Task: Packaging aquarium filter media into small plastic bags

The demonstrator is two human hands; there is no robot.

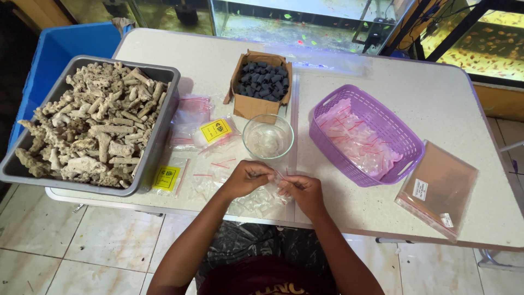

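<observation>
My left hand [246,177] and my right hand [302,192] meet at the near edge of the white table [436,98]. Together they pinch a small clear plastic zip bag [274,181] with a red seal strip. More small clear bags [256,201] lie in a loose pile under and around my hands. A clear glass bowl [267,136] holding pale pieces stands just beyond my hands.
A grey tub [158,131] full of pale coral rock sits at the left. A cardboard box [261,82] of black cylinders is behind the bowl. A purple basket [364,134] holds filled bags. Brown flat packets [439,188] lie right. Yellow-labelled bags [215,131] lie left. Fish tanks [305,22] line the back.
</observation>
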